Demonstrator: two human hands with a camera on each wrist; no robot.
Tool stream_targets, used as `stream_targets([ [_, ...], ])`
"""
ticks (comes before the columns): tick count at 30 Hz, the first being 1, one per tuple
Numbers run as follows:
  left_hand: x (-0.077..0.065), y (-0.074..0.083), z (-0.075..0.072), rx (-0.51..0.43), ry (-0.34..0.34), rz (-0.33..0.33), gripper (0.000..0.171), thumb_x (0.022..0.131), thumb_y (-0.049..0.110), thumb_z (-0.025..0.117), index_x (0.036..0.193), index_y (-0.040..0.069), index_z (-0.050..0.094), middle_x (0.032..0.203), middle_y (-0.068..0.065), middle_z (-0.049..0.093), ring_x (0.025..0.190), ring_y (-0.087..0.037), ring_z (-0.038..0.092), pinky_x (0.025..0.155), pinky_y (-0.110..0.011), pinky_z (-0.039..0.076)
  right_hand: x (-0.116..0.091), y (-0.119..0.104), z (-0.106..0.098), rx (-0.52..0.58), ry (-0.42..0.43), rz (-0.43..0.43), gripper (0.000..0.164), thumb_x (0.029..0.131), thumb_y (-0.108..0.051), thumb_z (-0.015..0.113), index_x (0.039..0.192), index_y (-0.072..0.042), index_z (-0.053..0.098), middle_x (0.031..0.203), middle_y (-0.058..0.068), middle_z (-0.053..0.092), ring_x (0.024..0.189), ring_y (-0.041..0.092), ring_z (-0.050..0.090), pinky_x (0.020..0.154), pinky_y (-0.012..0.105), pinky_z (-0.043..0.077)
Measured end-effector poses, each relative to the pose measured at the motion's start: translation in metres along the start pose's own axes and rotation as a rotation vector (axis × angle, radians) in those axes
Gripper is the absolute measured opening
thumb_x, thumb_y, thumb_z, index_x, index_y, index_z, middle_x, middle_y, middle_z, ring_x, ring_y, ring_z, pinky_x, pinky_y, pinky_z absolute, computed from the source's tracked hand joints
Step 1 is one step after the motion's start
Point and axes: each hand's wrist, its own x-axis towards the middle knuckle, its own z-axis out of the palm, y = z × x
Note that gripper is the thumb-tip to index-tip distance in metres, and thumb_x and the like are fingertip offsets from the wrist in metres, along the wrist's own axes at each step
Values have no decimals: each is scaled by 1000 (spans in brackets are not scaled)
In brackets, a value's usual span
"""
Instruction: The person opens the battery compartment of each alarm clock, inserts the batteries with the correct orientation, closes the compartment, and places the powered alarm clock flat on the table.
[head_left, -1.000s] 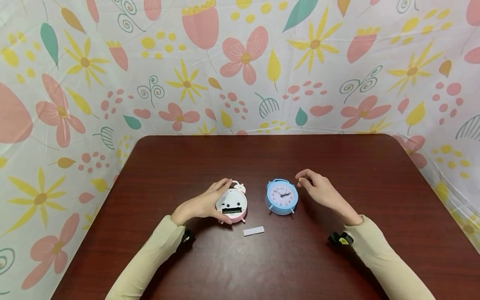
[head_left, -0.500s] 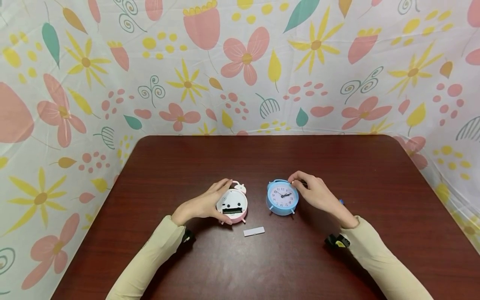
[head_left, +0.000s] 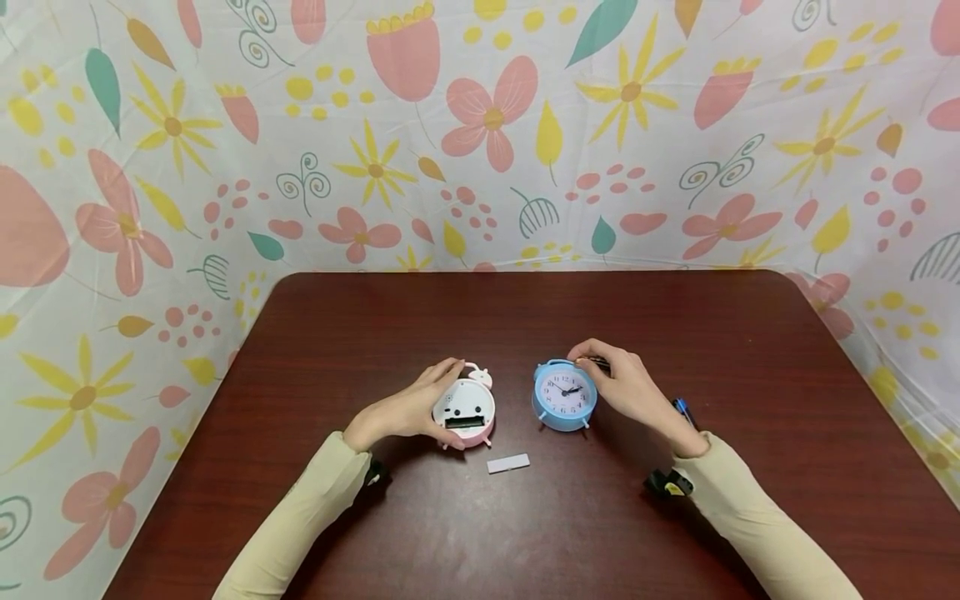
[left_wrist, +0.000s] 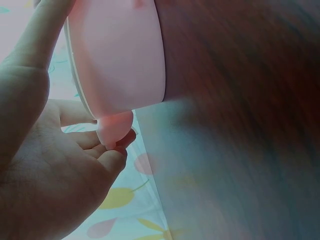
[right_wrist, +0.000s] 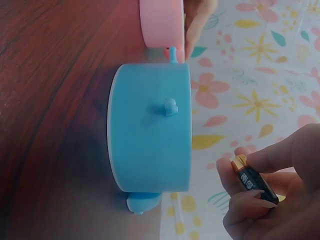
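Observation:
A pink alarm clock shows its white back, with an uncovered dark battery slot across the lower part. My left hand grips it from the left, thumb at the bottom and fingers around the top. In the left wrist view, fingertips touch the pink bell of this clock. My right hand pinches a black battery with a coppery end, just beside the upper right of a blue alarm clock. The blue clock's dial faces me. A white battery cover lies on the table between and below the clocks.
A blue-capped pen lies behind my right wrist, partly hidden by it. The dark wooden table ends at the back against a floral cloth.
My right hand has moved left with the battery, from beside the blue clock to its upper right edge. The pen has come into view behind the wrist. My left hand stays put.

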Motion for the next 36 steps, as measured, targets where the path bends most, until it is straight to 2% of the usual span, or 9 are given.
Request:
stream_targets([
  [5, 0, 1, -1, -9, -2, -6, 118, 63, 51, 77, 146, 1, 10, 151, -18, 13, 139, -30, 16, 110, -44, 25, 1, -3, 2, -5, 29, -49, 15, 93, -16, 52, 104, -19, 62, 103, 5, 67, 88, 14, 60, 67, 24, 42],
  [8, 0, 0, 0, -28, 24, 13, 117, 61, 50, 79, 146, 2, 14, 150, -17, 17, 138, -29, 18, 109, -44, 26, 1, -5, 4, -25, 60, -99, 21, 90, -15, 57, 110, -18, 60, 103, 3, 68, 87, 14, 61, 66, 25, 43],
  [11, 1, -1, 0, -39, 45, 30, 115, 60, 48, 80, 145, 4, 17, 148, -16, 20, 137, -29, 20, 109, -44, 26, 1, -8, 7, -37, 77, -129, 24, 86, -13, 62, 110, -16, 60, 99, 2, 69, 89, 14, 63, 68, 26, 47],
  [15, 1, -2, 0, -38, 40, 35, 115, 60, 47, 81, 144, 3, 17, 148, -18, 19, 137, -30, 20, 110, -45, 25, -1, -13, 10, -31, 62, -126, 19, 85, -13, 63, 104, -12, 62, 97, 0, 69, 85, 12, 63, 67, 24, 48],
  [20, 1, -2, 0, -39, 37, 38, 116, 60, 47, 81, 144, 1, 16, 148, -20, 19, 137, -31, 19, 110, -45, 25, -1, -17, 14, -44, 55, -143, 14, 87, -13, 61, 101, -13, 63, 97, -1, 69, 83, 10, 62, 66, 23, 48],
  [28, 1, -2, 0, -37, 46, 34, 116, 60, 47, 81, 144, 1, 16, 148, -20, 20, 137, -31, 20, 109, -45, 26, -1, -21, 20, -36, 4, -162, 15, 87, -12, 60, 102, -10, 63, 98, -1, 67, 79, 10, 57, 65, 23, 47],
  [36, 1, -2, 1, -55, 34, 18, 117, 60, 45, 82, 145, 2, 15, 148, -19, 19, 138, -30, 19, 110, -44, 24, -1, -30, 28, -45, -29, -183, 12, 87, -14, 61, 98, -16, 65, 93, -5, 66, 80, 9, 55, 67, 26, 46],
])
